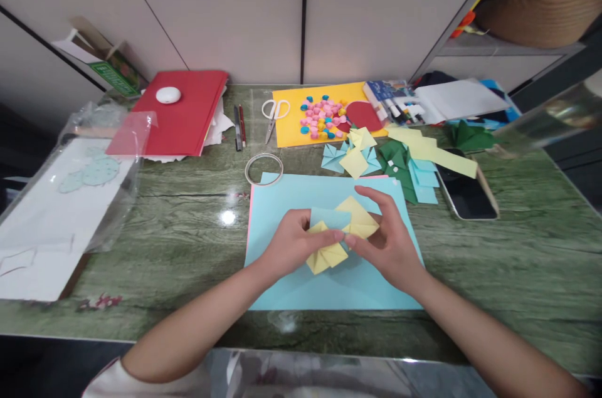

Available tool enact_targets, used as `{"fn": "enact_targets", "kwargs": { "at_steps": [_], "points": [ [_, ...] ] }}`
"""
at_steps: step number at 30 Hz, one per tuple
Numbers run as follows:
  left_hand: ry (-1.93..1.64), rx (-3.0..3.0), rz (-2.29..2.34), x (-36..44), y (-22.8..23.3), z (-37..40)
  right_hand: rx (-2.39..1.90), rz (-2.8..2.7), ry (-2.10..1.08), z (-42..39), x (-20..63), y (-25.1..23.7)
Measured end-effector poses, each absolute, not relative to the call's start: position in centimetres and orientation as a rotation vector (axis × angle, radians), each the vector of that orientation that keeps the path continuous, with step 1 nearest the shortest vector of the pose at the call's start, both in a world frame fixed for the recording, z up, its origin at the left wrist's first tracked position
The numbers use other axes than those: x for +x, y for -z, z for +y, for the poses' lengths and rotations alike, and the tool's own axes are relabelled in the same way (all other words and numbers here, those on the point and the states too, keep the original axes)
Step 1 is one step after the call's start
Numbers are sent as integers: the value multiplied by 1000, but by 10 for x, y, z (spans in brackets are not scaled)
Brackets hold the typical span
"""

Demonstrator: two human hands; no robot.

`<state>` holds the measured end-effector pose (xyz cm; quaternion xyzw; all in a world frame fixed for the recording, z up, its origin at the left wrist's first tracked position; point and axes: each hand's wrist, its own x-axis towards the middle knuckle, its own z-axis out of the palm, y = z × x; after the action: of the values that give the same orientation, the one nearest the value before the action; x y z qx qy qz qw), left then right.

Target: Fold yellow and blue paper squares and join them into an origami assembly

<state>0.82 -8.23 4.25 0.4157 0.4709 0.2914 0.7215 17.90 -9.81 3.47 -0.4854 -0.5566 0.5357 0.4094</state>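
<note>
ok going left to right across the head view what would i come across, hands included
Sheet with drawings → white oval object → dark pen → left hand → folded paper → right hand → phone

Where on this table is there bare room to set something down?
Bare tabletop shows between the blue sheet and the clear plastic to its left, and right of the sheet below the phone, though the right forearm borders it. Behind the sheet is crowded: folded papers, yellow sheet, scissors.

Left hand (290, 242), right hand (396, 252) pinching, close together.
</note>
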Motion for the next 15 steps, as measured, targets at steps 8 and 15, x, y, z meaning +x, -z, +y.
{"fn": "enact_targets", "kwargs": {
  "at_steps": [8,15],
  "points": [
    [-615,896,1001,7,-46,-82,-1241,-1452,-1290,-101,179,-37],
    [-641,877,1028,8,-45,-84,-1184,-1415,-1263,-104,175,-32]
  ]
}}
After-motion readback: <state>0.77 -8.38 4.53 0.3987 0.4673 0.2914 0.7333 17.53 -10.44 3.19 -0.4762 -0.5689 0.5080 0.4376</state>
